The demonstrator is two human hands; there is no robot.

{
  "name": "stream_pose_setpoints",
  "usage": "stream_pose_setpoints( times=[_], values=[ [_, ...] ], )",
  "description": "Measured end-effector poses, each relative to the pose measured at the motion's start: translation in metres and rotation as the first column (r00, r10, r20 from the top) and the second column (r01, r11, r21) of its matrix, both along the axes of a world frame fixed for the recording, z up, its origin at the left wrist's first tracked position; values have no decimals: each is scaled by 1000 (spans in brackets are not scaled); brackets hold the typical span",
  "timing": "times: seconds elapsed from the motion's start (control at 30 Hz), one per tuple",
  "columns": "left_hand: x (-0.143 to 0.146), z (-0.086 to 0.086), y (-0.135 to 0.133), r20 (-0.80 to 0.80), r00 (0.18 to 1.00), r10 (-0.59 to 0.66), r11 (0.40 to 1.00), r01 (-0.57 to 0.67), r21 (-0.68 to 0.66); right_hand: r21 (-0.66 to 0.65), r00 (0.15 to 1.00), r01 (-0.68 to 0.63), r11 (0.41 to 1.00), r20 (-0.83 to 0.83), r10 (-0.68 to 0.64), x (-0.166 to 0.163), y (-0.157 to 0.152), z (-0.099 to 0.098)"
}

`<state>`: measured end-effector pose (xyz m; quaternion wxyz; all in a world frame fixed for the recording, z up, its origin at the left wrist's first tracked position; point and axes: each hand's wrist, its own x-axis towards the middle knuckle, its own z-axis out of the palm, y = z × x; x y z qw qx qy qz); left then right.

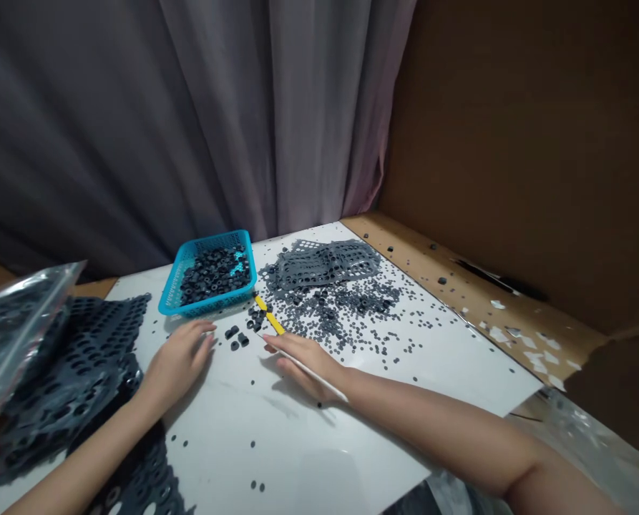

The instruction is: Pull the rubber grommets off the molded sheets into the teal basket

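My left hand (pixel 182 361) rests on the white tabletop with its fingers slightly curled and apart, holding nothing I can see. Just beyond its fingertips lie several small black rubber-like ring pieces (pixel 235 345). My right hand (pixel 305 365) is closed around a thin white stick (pixel 319 379), whose narrow tip points toward those pieces. A yellow strip-like tool (pixel 269 315) lies beyond my right fingers, its near end close to them. Behind the hands stands a blue plastic basket (pixel 206 310), part-filled with more black pieces (pixel 215 272).
Perforated dark sheets (pixel 327 263) lie at the back right among many scattered small discs (pixel 345 315). More punched sheets (pixel 83 372) and a clear zip bag (pixel 18 329) are at the left. White scraps (pixel 534 350) lie on the brown right edge. A grey curtain (pixel 217 107) hangs behind.
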<state>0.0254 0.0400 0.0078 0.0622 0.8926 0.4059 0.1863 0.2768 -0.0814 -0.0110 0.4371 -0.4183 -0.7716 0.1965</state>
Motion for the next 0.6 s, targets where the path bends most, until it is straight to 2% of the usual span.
stream_pose_setpoints(
  times=[0.13, 0.23, 0.33, 0.43, 0.5, 0.6],
  values=[
    [-57, 19, -28, -81, 972, 221, 974, -216, 61, -76, 998, 27, 997, -63, -32, 3, -2, 0],
    [-96, 28, -68, -110, 901, 419, 905, -405, 130, -126, 980, 157, 980, -100, -170, 6, -1, -1],
    [-124, 24, -96, -127, 818, 562, 825, -543, 156, -115, 970, 219, 969, -80, -229, 8, 5, -6],
    [-139, 9, -98, -108, 731, 674, 738, -672, 58, -95, 966, 251, 963, -38, -256, 9, 11, -10],
    [-143, -1, -91, -40, 752, 658, 751, -659, -43, -73, 970, 243, 967, -6, -244, 9, 11, -12],
    [-141, -9, -81, 212, 699, 683, 730, -648, -215, -23, 971, 239, 971, 24, -239, 8, 8, -10]
  ],
)
